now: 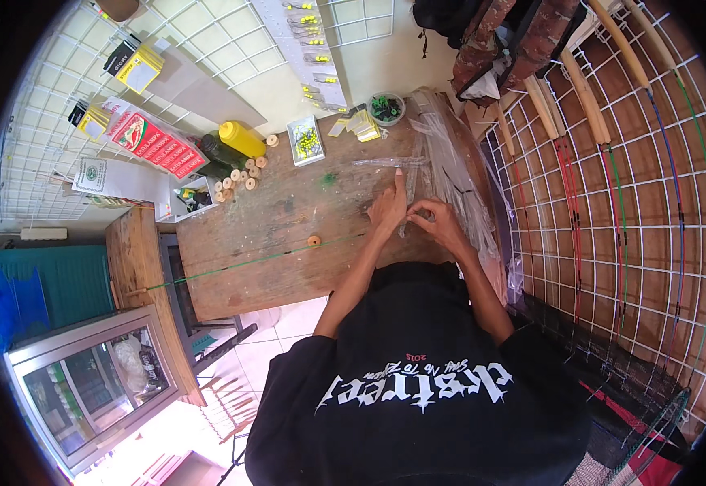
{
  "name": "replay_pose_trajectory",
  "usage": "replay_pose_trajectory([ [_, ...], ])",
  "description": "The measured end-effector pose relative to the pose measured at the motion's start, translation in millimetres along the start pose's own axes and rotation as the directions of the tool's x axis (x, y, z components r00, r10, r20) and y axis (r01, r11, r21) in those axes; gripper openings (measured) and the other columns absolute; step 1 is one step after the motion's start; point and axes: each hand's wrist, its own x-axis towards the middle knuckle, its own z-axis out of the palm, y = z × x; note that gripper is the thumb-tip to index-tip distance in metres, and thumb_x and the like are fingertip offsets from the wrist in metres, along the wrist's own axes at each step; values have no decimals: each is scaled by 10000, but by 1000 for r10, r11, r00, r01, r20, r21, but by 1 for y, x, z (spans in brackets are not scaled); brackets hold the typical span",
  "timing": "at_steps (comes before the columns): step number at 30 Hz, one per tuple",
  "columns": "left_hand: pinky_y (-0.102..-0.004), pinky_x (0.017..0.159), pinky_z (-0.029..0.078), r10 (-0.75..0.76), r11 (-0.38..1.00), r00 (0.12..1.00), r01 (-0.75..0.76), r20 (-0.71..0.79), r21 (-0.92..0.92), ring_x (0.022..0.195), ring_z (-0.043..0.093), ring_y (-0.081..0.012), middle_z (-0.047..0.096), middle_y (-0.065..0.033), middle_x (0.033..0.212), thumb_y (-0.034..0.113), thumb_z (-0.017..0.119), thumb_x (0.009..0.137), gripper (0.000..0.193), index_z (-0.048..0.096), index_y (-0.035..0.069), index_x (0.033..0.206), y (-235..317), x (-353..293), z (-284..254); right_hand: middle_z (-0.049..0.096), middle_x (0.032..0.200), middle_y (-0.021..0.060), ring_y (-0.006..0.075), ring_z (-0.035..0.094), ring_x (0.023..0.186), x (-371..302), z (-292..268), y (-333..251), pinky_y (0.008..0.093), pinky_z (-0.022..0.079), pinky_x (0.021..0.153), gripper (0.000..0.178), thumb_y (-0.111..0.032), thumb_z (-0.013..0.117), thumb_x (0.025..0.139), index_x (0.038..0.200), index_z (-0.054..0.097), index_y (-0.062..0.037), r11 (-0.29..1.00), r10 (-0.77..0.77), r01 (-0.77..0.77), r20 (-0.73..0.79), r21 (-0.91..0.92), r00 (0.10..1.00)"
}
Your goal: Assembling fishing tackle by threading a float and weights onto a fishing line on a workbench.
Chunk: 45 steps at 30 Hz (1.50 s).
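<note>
Over the wooden table (264, 211), my left hand (388, 206) is closed with one digit stretched forward; whatever it holds is hidden. Right beside it, my right hand (438, 223) has its thumb and finger pinched together near my left palm, on something too small to make out. A thin green rod (239, 265) with dark bands crosses the near part of the table and reaches my left wrist. A round wooden piece (314, 240) with a hole sits by this rod. Just ahead of my left fingertip lies a narrow clear plastic sleeve (377, 162).
Long clear plastic sleeves (450, 178) pile at the table's right. Along the back stand a white box of yellow-green pieces (307, 142), a round tub (386, 108), a yellow bottle (242, 139) and several wooden rings (243, 176). Rods with wooden handles (585, 101) hang on the right wire grid.
</note>
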Motion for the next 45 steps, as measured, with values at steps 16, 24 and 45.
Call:
replay_pose_trajectory([
  [16,-523,1006,352,193,980,979,-195,-61,-41,1202,499,-421,568,-251,1236,519,276,946,603,490,77,1296,-34,23,9,674,831,20,49,578,729,3,8,19,205,441,628,112,-103,679,863,917,670,-5,956,114,-132,82,263,990],
  [24,-253,700,469,378,848,898,-238,226,-473,807,601,-127,662,-93,956,202,606,897,295,584,10,1121,-47,31,-5,691,868,56,81,629,808,4,7,19,225,484,713,97,-71,658,867,912,633,12,910,187,-183,26,372,982],
  [45,-322,651,497,575,818,784,-555,234,-149,691,638,-184,683,-108,764,182,704,817,177,698,22,892,-36,6,-32,668,761,64,122,591,682,2,-1,16,284,462,644,135,-138,714,803,891,694,-37,977,188,-187,-2,97,982],
])
